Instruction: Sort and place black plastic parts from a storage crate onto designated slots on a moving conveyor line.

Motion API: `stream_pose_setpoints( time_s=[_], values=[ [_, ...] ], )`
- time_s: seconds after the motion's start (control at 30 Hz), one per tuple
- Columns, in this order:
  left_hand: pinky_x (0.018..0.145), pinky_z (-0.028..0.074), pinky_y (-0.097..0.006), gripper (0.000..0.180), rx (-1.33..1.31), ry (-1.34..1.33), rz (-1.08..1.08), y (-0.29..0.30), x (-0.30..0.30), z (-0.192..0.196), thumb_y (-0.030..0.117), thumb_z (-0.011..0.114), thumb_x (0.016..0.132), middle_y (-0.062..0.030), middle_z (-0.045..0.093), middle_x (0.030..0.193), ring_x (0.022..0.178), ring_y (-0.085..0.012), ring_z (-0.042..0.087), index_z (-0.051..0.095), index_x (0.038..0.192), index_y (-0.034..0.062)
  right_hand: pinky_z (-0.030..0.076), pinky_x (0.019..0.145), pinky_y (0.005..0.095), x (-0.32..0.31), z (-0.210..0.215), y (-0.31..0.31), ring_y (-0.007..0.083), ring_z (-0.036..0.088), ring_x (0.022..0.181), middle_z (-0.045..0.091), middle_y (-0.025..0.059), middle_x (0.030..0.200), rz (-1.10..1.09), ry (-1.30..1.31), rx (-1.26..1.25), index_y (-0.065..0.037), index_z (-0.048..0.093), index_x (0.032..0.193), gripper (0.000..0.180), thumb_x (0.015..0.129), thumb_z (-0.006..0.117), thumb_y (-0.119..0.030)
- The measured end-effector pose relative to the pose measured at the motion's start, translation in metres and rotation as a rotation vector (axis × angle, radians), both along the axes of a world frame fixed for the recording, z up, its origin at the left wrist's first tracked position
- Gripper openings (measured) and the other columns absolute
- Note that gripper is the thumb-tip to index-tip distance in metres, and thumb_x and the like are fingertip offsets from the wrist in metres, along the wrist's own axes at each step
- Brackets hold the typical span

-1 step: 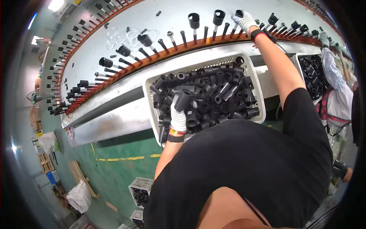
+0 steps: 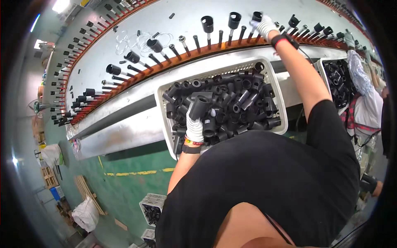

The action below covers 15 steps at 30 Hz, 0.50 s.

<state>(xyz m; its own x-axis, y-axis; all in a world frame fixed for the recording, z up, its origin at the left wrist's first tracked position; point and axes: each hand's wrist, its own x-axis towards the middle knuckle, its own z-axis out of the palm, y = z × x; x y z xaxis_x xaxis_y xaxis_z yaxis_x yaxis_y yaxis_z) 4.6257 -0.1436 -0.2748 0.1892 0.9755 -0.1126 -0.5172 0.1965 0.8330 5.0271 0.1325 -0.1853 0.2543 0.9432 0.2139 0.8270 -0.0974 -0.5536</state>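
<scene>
My left hand [image 2: 194,127], in a white knit glove, is closed round a black tubular plastic fitting [image 2: 200,106] above the near left part of a white basket [image 2: 283,108]. The basket is heaped with similar black fittings [image 2: 236,108]. Stretched out to the far right, my gloved right hand [image 2: 264,27] has its fingers closed at a black cup-shaped fitting [image 2: 257,16] on an upright peg of the curved line. Part of that fitting is hidden behind the fingers. Other cup-shaped fittings [image 2: 235,20] stand on pegs to its left, with bare pegs [image 2: 221,38] between.
An orange-brown curved track [image 2: 182,59] carries the pegs along a grey table [image 2: 99,62]. Coils of clear tubing [image 2: 142,41] lie on the table. Another basket of fittings [image 2: 339,78] and a person's sleeve [image 2: 356,68] are at the right. Below left is green floor [image 2: 124,186].
The pegs and their fittings have shifted slightly left along the track. My right hand stays at its cup-shaped fitting, which has moved a little left. My left hand keeps its fitting.
</scene>
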Motion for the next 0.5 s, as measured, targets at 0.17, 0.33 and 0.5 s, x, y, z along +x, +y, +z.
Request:
stream_pose_setpoints(
  time_s=[0.17, 0.33, 0.5],
  values=[
    [0.076, 0.053, -0.029, 0.043, 0.268, 0.212, -0.206, 0.007, 0.005, 0.022, 0.04, 0.052, 0.098, -0.0068, 0.069, 0.097, 0.082, -0.0156, 0.066, 0.063, 0.115, 0.0024, 0.048, 0.093, 0.0408, -0.137, 0.027, -0.171, 0.029, 0.059, 0.105, 0.062, 0.0172, 0.11, 0.643, 0.004, 0.13, -0.001, 0.055, 0.127, 0.038, 0.095, 0.059, -0.022],
    [0.056, 0.036, -0.018, 0.036, 0.302, 0.574, -0.445, -0.004, -0.001, 0.037, 0.031, 0.051, 0.097, 0.001, 0.068, 0.091, 0.072, -0.0033, 0.056, 0.066, 0.118, 0.0069, 0.051, 0.075, 0.0291, -0.163, 0.008, -0.248, 0.013, 0.061, 0.085, 0.064, 0.0078, 0.1, 0.82, 0.902, -0.861, 0.001, 0.058, 0.122, 0.043, 0.096, 0.062, -0.033],
    [0.054, 0.039, -0.018, 0.055, 0.029, 0.379, -0.241, -0.029, -0.015, 0.05, 0.052, 0.058, 0.09, 0.0001, 0.067, 0.08, 0.068, -0.0064, 0.06, 0.066, 0.117, 0.0051, 0.056, 0.076, 0.0285, -0.104, -0.001, -0.254, 0.016, 0.066, 0.084, 0.067, 0.012, 0.099, 0.642, 1.438, -0.848, 0.002, 0.052, 0.128, 0.045, 0.09, 0.067, -0.017]
  ],
)
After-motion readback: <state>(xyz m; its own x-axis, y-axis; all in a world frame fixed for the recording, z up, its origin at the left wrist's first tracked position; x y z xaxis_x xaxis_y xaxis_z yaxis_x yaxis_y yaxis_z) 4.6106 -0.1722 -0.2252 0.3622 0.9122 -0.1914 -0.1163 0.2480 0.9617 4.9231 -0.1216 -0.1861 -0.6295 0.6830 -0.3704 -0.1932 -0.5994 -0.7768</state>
